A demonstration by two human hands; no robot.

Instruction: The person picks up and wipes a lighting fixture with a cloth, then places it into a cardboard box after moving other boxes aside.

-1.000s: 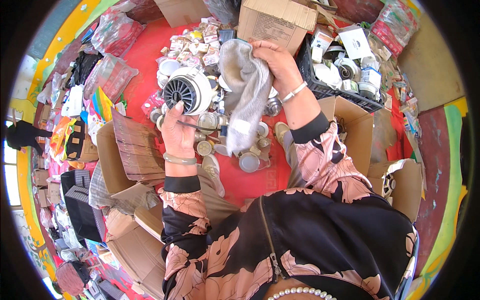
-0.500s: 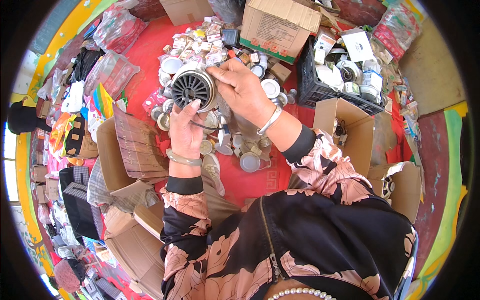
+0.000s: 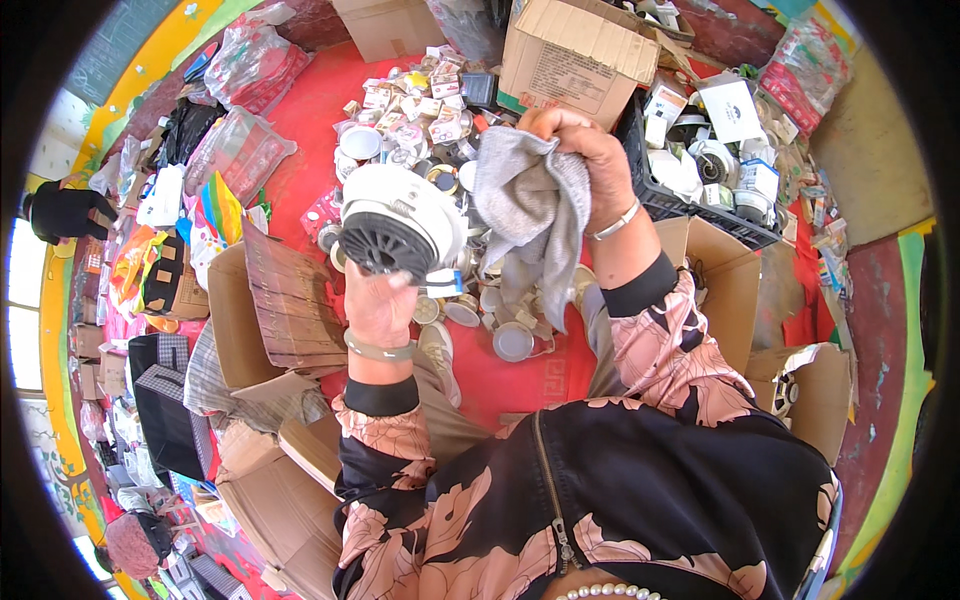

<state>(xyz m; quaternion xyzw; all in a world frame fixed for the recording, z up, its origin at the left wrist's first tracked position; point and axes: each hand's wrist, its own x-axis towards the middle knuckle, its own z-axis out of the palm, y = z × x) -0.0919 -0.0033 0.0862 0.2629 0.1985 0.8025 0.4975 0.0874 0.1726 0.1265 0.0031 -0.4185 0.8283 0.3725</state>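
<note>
while clamped in the left hand [image 3: 380, 305], white round fixture [image 3: 400, 232] (grey cloth [image 3: 530, 215] bunched in the right hand [image 3: 580, 155] beside)

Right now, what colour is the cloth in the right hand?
Grey: the soft grey cloth hangs from the right hand, clearest in the head view.

My left hand [image 3: 381, 305] fingers are hidden behind the white round fixture [image 3: 400, 228]. Grey cloth [image 3: 530, 215] covers my right hand [image 3: 580, 165] palm. Small parts pile [image 3: 420, 110] at upper centre is too small to identify.
</note>
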